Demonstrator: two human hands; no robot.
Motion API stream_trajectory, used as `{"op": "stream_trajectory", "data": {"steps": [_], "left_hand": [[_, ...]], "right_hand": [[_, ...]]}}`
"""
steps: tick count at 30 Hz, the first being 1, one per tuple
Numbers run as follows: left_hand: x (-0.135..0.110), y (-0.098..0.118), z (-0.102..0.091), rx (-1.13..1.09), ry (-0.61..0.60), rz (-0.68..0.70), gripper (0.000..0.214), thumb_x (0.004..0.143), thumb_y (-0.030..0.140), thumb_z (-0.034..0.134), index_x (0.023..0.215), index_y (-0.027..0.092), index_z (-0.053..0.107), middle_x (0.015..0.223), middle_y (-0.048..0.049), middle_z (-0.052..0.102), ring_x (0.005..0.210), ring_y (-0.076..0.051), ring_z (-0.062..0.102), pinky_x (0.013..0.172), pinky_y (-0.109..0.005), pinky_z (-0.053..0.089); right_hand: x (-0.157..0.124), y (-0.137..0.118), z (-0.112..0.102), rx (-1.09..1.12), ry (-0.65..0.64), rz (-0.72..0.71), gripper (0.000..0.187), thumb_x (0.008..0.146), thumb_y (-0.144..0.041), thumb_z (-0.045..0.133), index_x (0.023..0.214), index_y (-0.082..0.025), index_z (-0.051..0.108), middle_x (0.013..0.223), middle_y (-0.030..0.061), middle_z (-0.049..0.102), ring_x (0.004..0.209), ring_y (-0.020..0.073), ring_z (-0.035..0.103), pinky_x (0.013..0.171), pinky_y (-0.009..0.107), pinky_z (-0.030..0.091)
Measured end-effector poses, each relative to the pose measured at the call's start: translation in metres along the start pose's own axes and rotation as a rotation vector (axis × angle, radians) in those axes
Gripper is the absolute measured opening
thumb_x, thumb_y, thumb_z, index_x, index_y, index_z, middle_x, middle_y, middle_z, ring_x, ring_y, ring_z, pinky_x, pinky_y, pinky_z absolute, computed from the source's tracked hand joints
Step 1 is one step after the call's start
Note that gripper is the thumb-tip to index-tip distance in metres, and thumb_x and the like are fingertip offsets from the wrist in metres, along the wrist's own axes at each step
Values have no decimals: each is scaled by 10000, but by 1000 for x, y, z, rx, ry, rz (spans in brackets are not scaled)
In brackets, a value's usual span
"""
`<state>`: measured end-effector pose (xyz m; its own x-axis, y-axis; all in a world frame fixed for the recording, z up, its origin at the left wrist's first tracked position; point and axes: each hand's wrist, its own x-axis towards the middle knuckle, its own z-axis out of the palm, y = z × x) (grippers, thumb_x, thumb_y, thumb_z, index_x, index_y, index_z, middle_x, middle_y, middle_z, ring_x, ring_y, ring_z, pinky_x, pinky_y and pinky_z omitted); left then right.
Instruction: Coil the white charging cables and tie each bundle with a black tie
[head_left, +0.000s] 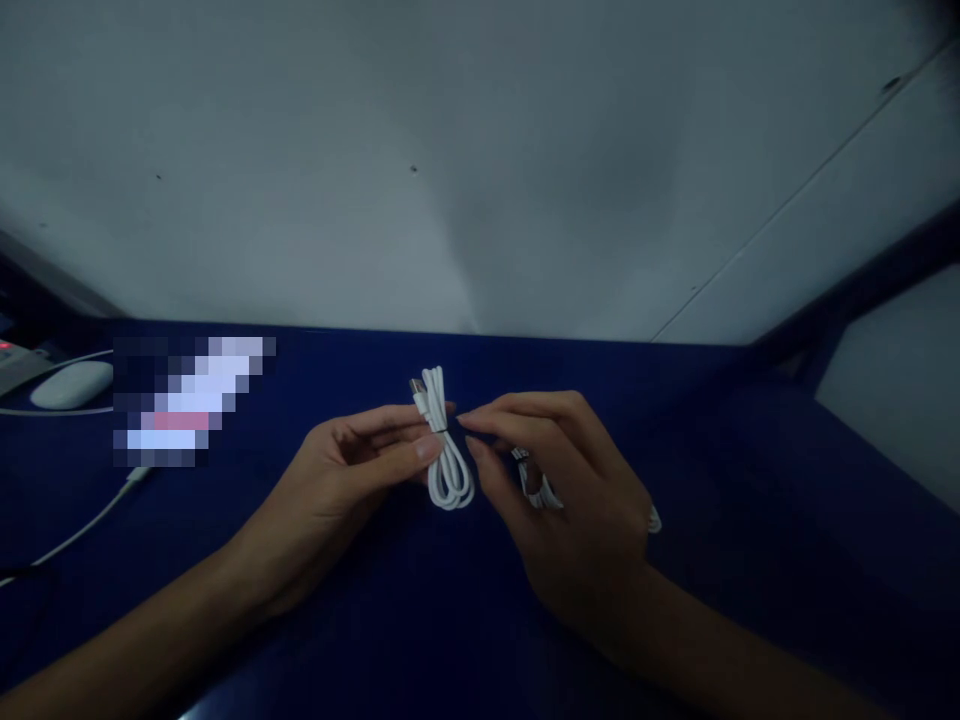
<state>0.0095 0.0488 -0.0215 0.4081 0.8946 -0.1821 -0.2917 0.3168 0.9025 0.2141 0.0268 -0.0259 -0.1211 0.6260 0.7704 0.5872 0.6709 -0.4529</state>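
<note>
A white USB cable (452, 478), coiled into a bundle, is pinched between the thumb and fingers of my left hand (352, 465). Its metal plug points up at the upper left, and a thin dark tie wraps the coil's middle. Close by on the right is my right hand (574, 480), its thumb and index fingertips slightly apart beside the tie. I see nothing clearly gripped between those fingertips. More white cable (655, 520) shows past the right hand and in the gap behind its thumb; the hand hides most of it.
A dark blue table (390, 620) lies under both hands, against a pale wall (337, 200). At left are a blurred-out bright-screened device (202, 390), a white cord (90, 525) leading to it, and a white mouse-like object (73, 385).
</note>
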Motion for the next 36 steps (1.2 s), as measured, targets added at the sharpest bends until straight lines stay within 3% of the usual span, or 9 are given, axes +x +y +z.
{"op": "stream_trajectory", "data": {"steps": [5,11,18,24,31,33,36], "left_hand": [[1,0,-1,10,-34,-6,266,1053,235,768,1304,223,855,1271,-101,848,1064,-211,790,1002,-305,590],[0,-1,-2,0,-14,-51,223,1046,236,766,1240,217,875,1236,-101,854,1028,-204,786,965,-287,596],[0,0,0,18,-55,-85,194,1044,243,766,1194,218,887,1135,-94,861,955,-191,764,921,-285,584],[-3,4,3,7,-56,-79,242,1041,247,770,1259,248,873,1178,-87,857,1025,-219,774,974,-310,568],[-1,1,4,1,31,-64,253,992,246,830,1239,228,878,1156,-86,859,1003,-207,753,938,-288,559],[0,1,4,14,38,-58,261,987,248,836,1245,234,876,1171,-88,858,1018,-214,755,956,-301,559],[0,1,4,37,29,-57,261,990,242,830,1248,242,875,1200,-87,857,1052,-219,762,986,-309,560]], "right_hand": [[-1,4,3,-51,13,-61,234,1060,-40,713,1208,-208,781,1163,95,793,1008,190,791,765,324,680],[0,4,1,-109,-25,-134,235,1073,-55,696,1185,-242,784,1151,92,798,908,188,766,608,299,624],[0,6,1,-109,-59,-187,238,1059,-31,708,1200,-219,745,1101,82,824,944,205,779,745,347,673],[6,7,0,-89,-74,-138,136,1056,-51,736,1035,-185,729,930,73,801,836,201,737,684,350,616],[6,10,1,-6,-148,-64,111,1073,-54,708,1062,-163,727,963,76,775,873,192,698,763,351,595],[6,9,1,14,-167,-2,128,1071,-57,704,1064,-185,718,975,56,764,869,188,691,776,354,585],[7,8,0,94,-217,200,155,1047,-74,724,1006,-223,712,953,16,746,847,178,688,770,337,576]]}}
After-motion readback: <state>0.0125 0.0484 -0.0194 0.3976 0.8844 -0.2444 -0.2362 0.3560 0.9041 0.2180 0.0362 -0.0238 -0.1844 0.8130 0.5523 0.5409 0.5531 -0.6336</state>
